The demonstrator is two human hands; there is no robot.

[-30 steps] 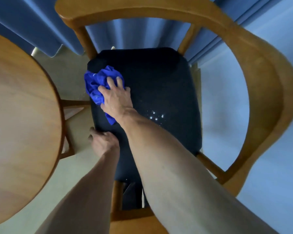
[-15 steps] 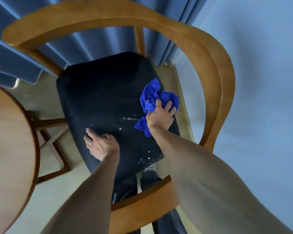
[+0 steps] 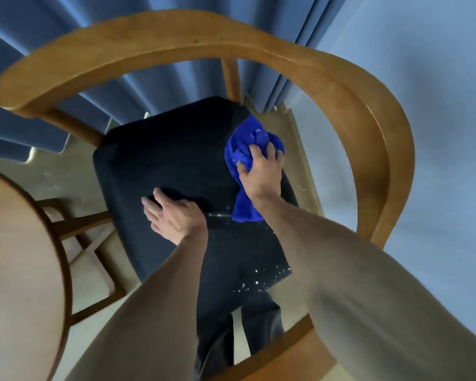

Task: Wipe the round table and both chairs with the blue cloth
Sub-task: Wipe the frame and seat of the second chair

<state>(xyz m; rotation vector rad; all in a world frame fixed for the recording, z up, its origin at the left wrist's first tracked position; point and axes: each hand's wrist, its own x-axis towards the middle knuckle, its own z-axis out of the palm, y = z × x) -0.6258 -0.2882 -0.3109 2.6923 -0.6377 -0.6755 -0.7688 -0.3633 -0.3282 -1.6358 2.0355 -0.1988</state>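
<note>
Since half a second ago the right hand [image 3: 260,171] has carried the blue cloth [image 3: 248,160] further toward the back right corner of the seat [image 3: 176,160]; a second ago it was over at the left edge. Left hand [image 3: 173,213] has slid inward and now lies mid-seat.

Current state:
- Right hand: fingers curled into the bunched cloth, pressing it onto the dark seat pad near the right rear edge. A tail of cloth trails back toward the wrist.
- Left hand: fingers straight and together, resting flat on the seat, holding nothing.
- White specks [image 3: 261,281] sit along the front right part of the pad, plus a faint streak [image 3: 220,215] just beside the cloth's tail.

Advice for the stroke — judgement only:
- Pull back from the rear corner toward the front edge in overlapping passes, so the crumbs go off the front, not into the corner.
- Flatten the cloth; a wad gives little contact.
- Keep the left hand clear of the path.
- Curved wooden armrest [image 3: 368,105] looks untouched so far; round table [image 3: 17,257] status can't be judged from this view.
</note>
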